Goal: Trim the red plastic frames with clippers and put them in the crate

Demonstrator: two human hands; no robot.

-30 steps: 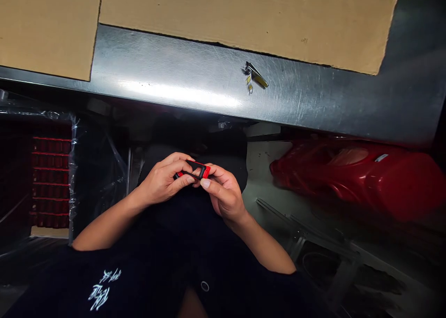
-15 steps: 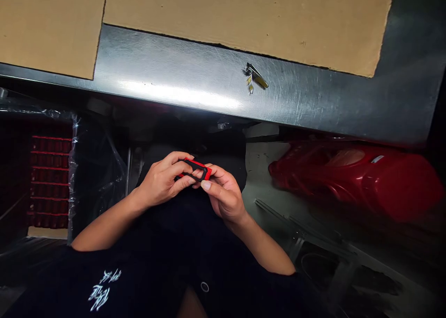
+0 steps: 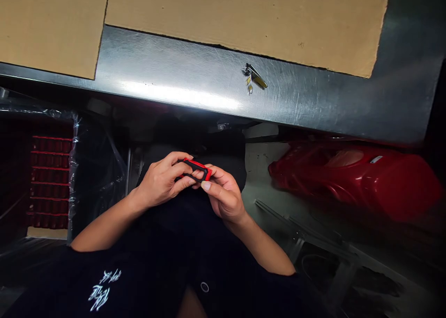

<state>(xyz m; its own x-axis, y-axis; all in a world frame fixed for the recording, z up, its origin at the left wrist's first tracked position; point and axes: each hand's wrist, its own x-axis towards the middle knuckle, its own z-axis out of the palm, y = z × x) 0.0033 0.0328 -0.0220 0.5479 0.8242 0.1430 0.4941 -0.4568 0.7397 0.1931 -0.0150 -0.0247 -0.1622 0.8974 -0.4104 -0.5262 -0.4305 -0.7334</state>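
Observation:
Both my hands meet over my lap, below the edge of a steel table [image 3: 167,71]. Between them is a small red and black plastic part [image 3: 195,169], a flat frame shape. My left hand [image 3: 162,181] curls its fingers over the part's left end, thumb pressed under it. My right hand [image 3: 223,195] pinches the right end between thumb and fingers. Most of the part is hidden by my fingers.
Two cardboard sheets [image 3: 244,18] lie on the steel table, with a small metal and yellow clip [image 3: 253,76] on the bare steel. A plastic-wrapped stack of red parts [image 3: 49,181] stands at the left. A glossy red moulded shell [image 3: 358,176] lies on the floor at right.
Almost nothing differs. My fingers have shifted slightly on the red and black part, and the view has drifted a little.

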